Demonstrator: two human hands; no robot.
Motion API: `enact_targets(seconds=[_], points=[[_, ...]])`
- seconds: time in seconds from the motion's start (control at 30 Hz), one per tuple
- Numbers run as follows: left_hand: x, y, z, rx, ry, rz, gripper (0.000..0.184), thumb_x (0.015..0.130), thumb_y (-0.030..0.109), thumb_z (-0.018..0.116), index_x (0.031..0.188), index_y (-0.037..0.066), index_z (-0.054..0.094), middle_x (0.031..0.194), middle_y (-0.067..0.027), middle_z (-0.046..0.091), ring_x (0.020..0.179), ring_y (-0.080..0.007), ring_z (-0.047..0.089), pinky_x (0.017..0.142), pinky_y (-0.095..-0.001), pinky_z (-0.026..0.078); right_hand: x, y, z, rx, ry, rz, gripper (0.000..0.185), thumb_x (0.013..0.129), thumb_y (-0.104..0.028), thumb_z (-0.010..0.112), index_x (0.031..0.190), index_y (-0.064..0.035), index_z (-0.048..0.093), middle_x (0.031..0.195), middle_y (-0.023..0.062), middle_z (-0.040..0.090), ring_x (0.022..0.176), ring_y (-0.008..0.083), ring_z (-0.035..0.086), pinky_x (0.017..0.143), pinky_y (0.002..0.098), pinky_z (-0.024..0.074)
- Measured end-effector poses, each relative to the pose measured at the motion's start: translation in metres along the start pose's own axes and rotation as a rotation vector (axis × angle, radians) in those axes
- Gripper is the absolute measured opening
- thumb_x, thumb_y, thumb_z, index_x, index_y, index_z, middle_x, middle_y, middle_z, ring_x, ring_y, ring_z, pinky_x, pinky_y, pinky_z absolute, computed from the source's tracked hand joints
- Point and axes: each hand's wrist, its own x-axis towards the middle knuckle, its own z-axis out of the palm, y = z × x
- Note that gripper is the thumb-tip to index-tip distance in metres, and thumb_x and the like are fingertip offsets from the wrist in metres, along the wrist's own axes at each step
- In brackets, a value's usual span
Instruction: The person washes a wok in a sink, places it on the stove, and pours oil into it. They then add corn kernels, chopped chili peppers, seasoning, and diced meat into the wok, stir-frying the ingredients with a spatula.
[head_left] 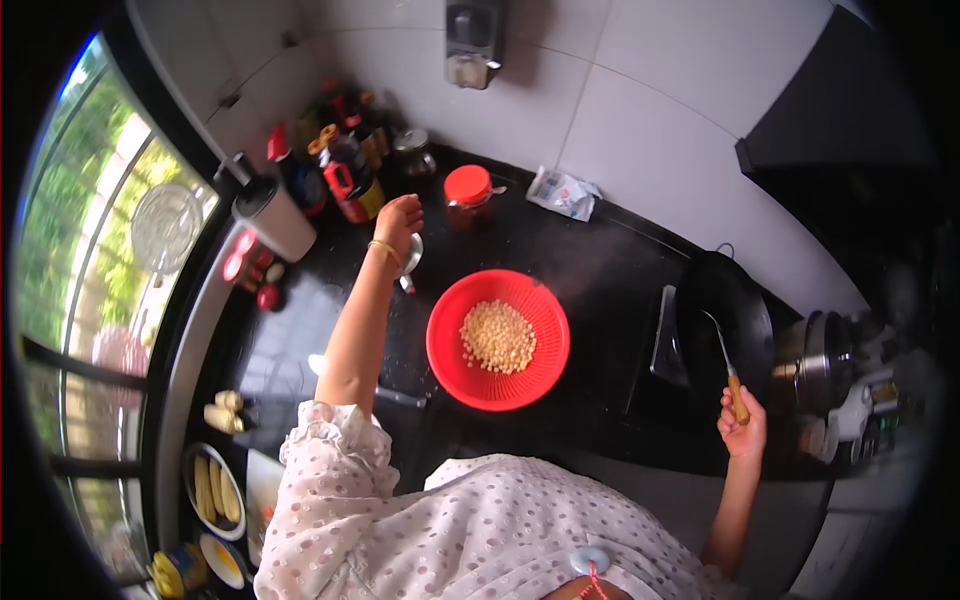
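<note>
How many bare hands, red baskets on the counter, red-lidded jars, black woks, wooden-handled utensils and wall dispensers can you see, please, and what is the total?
Bare hands: 2 (left hand, right hand)
Red basket: 1
Red-lidded jar: 1
Black wok: 1
Wooden-handled utensil: 1
Wall dispenser: 1
Total: 7

Window (75, 370) and tiled wall (670, 150)
A dispenser (473, 40) hangs up high; a knife holder (284, 226) stands near the window.
</note>
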Motion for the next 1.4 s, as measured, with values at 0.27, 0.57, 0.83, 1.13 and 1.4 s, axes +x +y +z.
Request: enact_targets(seconds=[0.27, 0.57, 0.83, 1.13, 1.4], points=[[0.188, -0.031, 0.001, 0.066, 0.276, -0.046, 0.033, 0.074, 0.025, 0.067, 0.102, 0.008, 0.062, 0.101, -0.0061, 0.061, 0.099, -0.0181, 0.054, 0.099, -0.0493, 0.025, -0.004, 0.009, 0.049, 0.144, 0.084, 0.006, 0.022, 0.084, -0.023, 0.06, 0.092, -0.0026, 0.059, 0.073, 0.0056, 0.059, 0.048, 0.0088, 0.047, 0.042, 0.0207, 0.0348], [0.24, -0.037, -0.011, -0.116, 0.218, -0.237, 0.039, 0.082, 0.042, 0.055, 0.109, 0.014, 0.054, 0.095, -0.0039, 0.058, 0.093, -0.017, 0.051, 0.09, -0.0493, 0.03, -0.009, 0.016, 0.053, 0.208, 0.153, -0.065, 0.021, 0.082, -0.018, 0.06, 0.093, -0.0001, 0.057, 0.079, 0.0075, 0.06, 0.054, 0.0075, 0.049, 0.047, 0.0198, 0.0371], [0.213, -0.03, -0.027, 0.036, 0.352, 0.031, 0.025, 0.092, 0.027, 0.047, 0.097, 0.004, 0.058, 0.065, -0.0003, 0.05, 0.047, -0.0096, 0.04, 0.041, -0.0206, 0.034, -0.054, 0.002, 0.05, 0.073, 0.284, -0.169, 0.017, 0.079, -0.012, 0.061, 0.09, 0.0009, 0.058, 0.077, 0.0098, 0.061, 0.053, 0.0089, 0.049, 0.046, 0.0211, 0.0351], [0.118, 0.014, -0.009, 0.159, 0.246, 0.284, 0.031, 0.091, 0.027, 0.049, 0.101, -0.001, 0.058, 0.06, 0.0043, 0.038, 0.05, -0.006, 0.035, 0.043, -0.0208, 0.028, -0.088, -0.027, 0.017, -0.672, 0.42, -0.182, 0.034, 0.073, 0.0, 0.06, 0.105, 0.0072, 0.055, 0.075, 0.0087, 0.062, 0.052, 0.0098, 0.054, 0.046, 0.0236, 0.0414], [-0.047, 0.06, 0.039, 0.131, 0.155, 0.37, 0.025, 0.092, 0.024, 0.051, 0.094, 0.001, 0.06, 0.061, 0.007, 0.033, 0.055, -0.004, 0.033, 0.052, -0.0209, 0.03, -0.054, -0.065, -0.049, -1.572, 0.319, -0.539, 0.039, 0.064, 0.009, 0.057, 0.101, -0.0018, 0.061, 0.087, 0.0131, 0.063, 0.081, 0.0217, 0.062, 0.074, 0.0322, 0.0465]])
